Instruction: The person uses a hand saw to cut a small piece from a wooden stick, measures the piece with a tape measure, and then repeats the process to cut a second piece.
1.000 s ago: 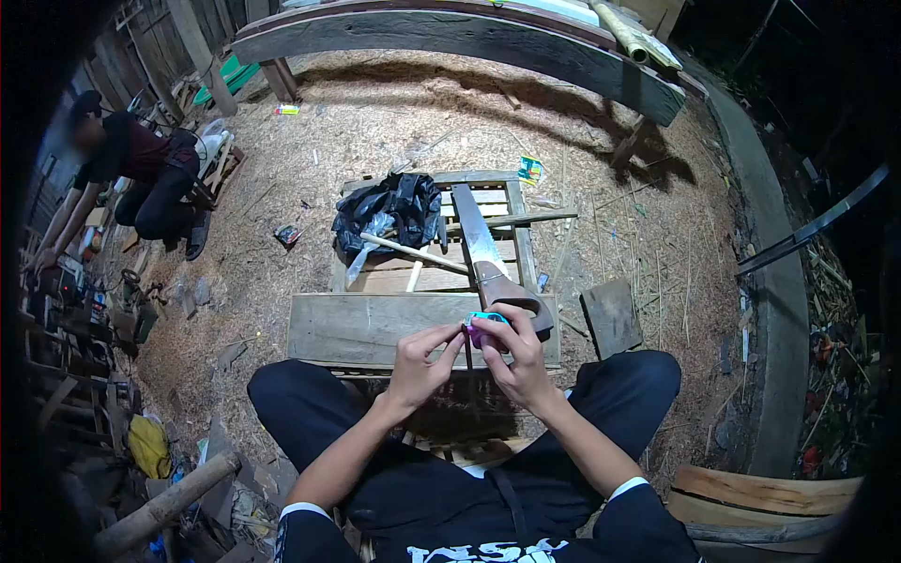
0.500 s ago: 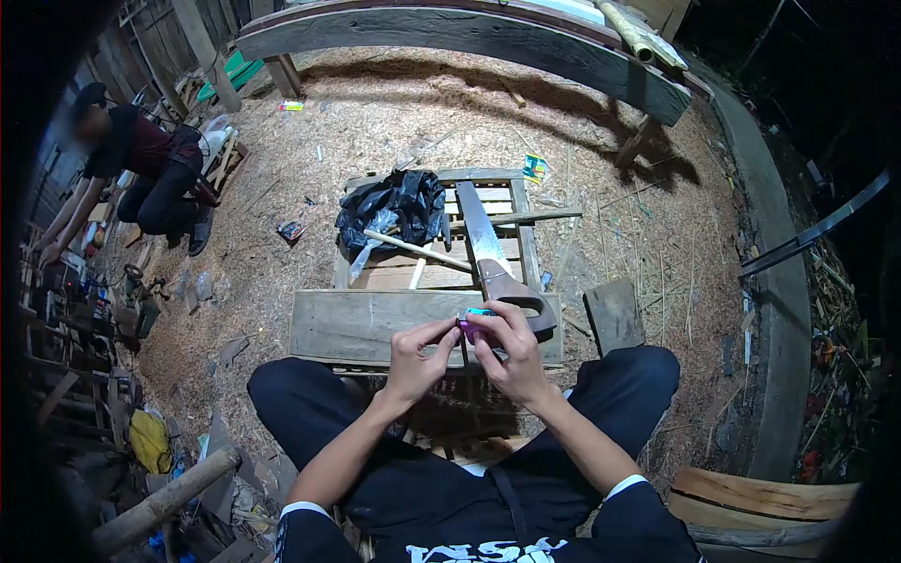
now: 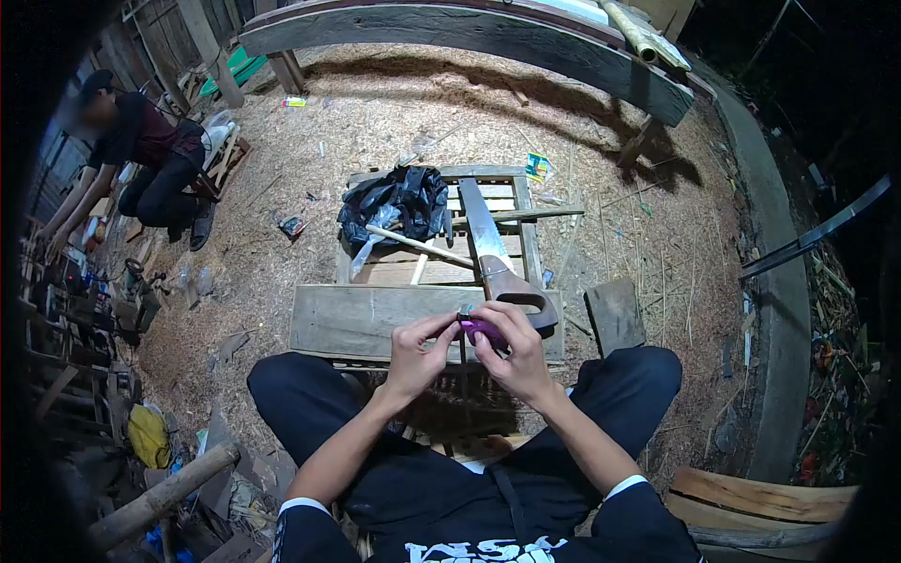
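My right hand (image 3: 514,352) is closed round a small purple object (image 3: 485,332), with a grey tip showing near the fingertips. My left hand (image 3: 418,355) meets it from the left, its thumb and finger pinched on a thin dark strip (image 3: 463,349) that hangs down between the hands. Just beyond them a handsaw (image 3: 488,230) lies with its brown handle toward me, across a grey plank (image 3: 375,322) and a slatted wooden frame (image 3: 528,225). To the saw's left are a black plastic bag (image 3: 413,202) and a thin light stick (image 3: 422,247).
Another person (image 3: 150,155) crouches at the far left among tools. A long wooden bench (image 3: 469,36) spans the back. A loose board (image 3: 615,317) lies right of the frame, a curved metal strip (image 3: 817,235) farther right. A round pole (image 3: 169,497) juts in at lower left.
The purple object has turned in my right hand: its teal part no longer shows, and more purple does. Both hands stay in nearly the same place.
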A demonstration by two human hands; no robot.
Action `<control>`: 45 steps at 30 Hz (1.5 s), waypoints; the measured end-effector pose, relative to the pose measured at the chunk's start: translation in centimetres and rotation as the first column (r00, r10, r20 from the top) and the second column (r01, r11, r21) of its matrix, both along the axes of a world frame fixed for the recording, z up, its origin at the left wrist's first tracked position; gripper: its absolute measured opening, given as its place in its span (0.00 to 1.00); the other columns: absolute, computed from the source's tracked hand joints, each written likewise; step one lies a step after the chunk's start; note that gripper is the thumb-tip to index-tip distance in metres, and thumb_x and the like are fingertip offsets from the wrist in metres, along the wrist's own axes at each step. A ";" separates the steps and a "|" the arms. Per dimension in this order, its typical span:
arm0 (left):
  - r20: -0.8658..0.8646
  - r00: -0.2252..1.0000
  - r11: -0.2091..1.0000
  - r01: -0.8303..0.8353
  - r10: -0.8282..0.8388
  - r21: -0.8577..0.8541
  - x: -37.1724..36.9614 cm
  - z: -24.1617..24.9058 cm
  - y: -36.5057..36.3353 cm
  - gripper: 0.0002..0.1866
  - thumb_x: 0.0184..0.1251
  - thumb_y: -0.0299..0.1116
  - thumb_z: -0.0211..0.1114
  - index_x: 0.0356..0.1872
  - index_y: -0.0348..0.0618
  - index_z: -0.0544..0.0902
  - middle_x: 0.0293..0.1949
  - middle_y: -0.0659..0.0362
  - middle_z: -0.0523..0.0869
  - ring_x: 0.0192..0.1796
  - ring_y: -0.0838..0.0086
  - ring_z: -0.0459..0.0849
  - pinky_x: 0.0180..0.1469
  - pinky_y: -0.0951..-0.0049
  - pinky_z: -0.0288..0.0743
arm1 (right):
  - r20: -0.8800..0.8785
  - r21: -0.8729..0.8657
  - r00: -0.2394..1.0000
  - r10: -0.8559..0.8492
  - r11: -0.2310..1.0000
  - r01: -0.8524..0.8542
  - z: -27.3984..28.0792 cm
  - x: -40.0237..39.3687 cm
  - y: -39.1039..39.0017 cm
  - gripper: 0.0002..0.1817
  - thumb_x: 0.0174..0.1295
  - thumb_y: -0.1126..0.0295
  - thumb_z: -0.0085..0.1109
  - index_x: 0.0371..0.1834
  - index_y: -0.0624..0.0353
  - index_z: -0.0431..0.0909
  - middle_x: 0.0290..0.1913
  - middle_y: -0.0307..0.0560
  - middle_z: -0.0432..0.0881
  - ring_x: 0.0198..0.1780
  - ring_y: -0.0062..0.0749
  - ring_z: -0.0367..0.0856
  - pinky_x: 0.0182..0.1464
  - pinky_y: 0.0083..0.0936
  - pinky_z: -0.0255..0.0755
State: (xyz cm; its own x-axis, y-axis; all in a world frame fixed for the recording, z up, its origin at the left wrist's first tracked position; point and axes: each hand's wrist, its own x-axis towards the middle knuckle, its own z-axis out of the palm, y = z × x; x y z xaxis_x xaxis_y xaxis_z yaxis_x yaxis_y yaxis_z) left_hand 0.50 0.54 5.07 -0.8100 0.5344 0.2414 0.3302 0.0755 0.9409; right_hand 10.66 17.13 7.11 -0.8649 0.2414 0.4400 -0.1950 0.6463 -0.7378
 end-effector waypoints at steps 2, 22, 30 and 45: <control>-0.009 1.000 1.000 -0.002 0.002 0.006 -0.1 -0.1 0.0 0.12 0.71 0.20 0.71 0.52 0.32 0.92 0.45 0.46 0.95 0.44 0.66 0.95 0.49 0.70 0.87 | 0.003 -0.010 1.000 0.005 1.000 -0.005 0.1 0.1 -0.1 0.20 0.65 0.75 0.68 0.61 0.63 0.83 0.58 0.56 0.85 0.57 0.49 0.86 0.60 0.38 0.81; -0.040 0.998 0.998 0.045 -0.047 -0.050 -0.9 0.6 -0.5 0.11 0.72 0.21 0.70 0.52 0.33 0.92 0.43 0.48 0.96 0.44 0.69 0.96 0.47 0.71 0.87 | 0.064 0.070 0.995 0.080 0.994 -0.085 0.1 0.6 0.2 0.33 0.57 0.78 0.71 0.70 0.48 0.85 0.63 0.57 0.80 0.63 0.53 0.82 0.66 0.42 0.77; 0.029 0.997 0.995 0.075 -0.073 -0.069 -1.0 1.4 -0.9 0.11 0.73 0.26 0.72 0.51 0.33 0.92 0.40 0.45 0.95 0.40 0.67 0.96 0.44 0.69 0.87 | 0.059 0.118 0.995 0.083 0.989 -0.089 0.0 0.6 -0.1 0.35 0.55 0.79 0.73 0.70 0.48 0.84 0.63 0.58 0.79 0.62 0.55 0.82 0.64 0.43 0.77; 0.163 0.985 0.993 0.069 -0.053 -0.091 -0.8 1.4 -0.3 0.12 0.75 0.30 0.73 0.49 0.30 0.92 0.38 0.52 0.96 0.41 0.75 0.95 0.44 0.75 0.86 | -0.001 0.064 1.000 0.023 0.998 -0.023 -0.6 0.3 -0.7 0.29 0.61 0.73 0.73 0.69 0.50 0.84 0.56 0.56 0.83 0.55 0.53 0.85 0.56 0.43 0.81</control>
